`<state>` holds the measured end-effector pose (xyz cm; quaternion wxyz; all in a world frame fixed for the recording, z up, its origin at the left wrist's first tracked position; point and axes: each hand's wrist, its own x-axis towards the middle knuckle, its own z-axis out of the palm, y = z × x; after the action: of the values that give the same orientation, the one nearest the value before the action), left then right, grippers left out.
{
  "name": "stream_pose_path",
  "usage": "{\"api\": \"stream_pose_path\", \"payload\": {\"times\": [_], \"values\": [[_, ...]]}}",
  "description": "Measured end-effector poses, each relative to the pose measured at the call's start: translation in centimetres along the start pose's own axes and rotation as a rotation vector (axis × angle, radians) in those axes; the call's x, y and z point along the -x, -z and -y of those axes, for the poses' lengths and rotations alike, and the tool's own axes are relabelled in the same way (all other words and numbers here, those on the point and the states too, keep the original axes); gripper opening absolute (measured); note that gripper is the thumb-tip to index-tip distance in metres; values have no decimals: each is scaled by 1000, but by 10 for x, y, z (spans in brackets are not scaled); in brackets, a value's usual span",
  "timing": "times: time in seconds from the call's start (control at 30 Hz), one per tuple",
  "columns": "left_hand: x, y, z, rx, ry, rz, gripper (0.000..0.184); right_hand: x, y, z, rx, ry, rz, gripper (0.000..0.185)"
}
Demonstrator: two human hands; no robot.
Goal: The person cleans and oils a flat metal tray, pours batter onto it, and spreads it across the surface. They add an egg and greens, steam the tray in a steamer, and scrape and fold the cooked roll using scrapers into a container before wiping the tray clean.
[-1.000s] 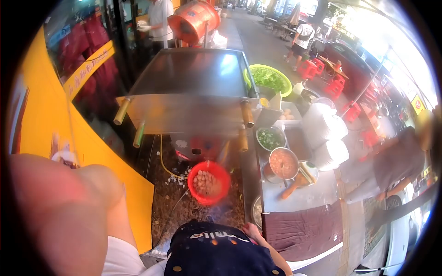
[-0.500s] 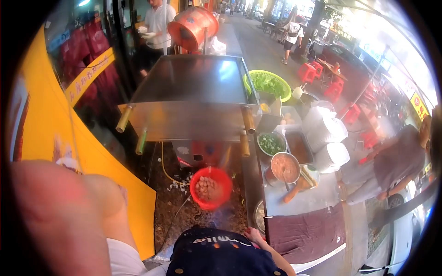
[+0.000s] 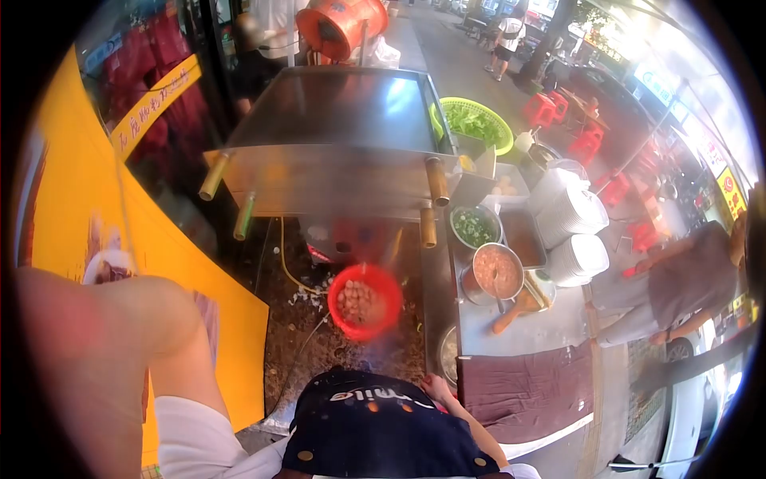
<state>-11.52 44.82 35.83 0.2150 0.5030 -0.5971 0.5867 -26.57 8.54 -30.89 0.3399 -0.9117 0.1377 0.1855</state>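
My left hand point(image 3: 76, 319) is raised close to the camera at the left, large and blurred, with its fingers hidden. Against the right side of my dark apron point(image 3: 359, 407), my right hand point(image 3: 435, 389) is low by the counter's edge. Its fingers look curled, and a bit of red shows below it; what they hold, if anything, I cannot make out. Ahead of the apron, a red basin point(image 3: 365, 302) with pale round lumps is under the wide steel griddle box point(image 3: 335, 108). Just right of that hand, a round metal pot point(image 3: 449, 355) is partly hidden.
The right counter holds a pot of reddish sauce point(image 3: 495, 271), a bowl of chopped greens point(image 3: 476, 227), stacked white containers point(image 3: 568, 211) and a brown cloth point(image 3: 523, 391). Wooden handles point(image 3: 436, 182) jut from the griddle box. A yellow panel point(image 3: 72, 207) borders the left. People are nearby.
The scene has shifted upward in view, and more of my raised left arm shows. My right hand stays by the apron. The person behind the griddle box has changed posture.
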Motion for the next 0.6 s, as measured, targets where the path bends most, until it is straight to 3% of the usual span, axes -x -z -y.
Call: {"api": "stream_pose_path", "payload": {"times": [0.6], "values": [[6, 15, -3, -55, 43, -1, 26, 3, 6, -2, 20, 41, 70, 33]]}}
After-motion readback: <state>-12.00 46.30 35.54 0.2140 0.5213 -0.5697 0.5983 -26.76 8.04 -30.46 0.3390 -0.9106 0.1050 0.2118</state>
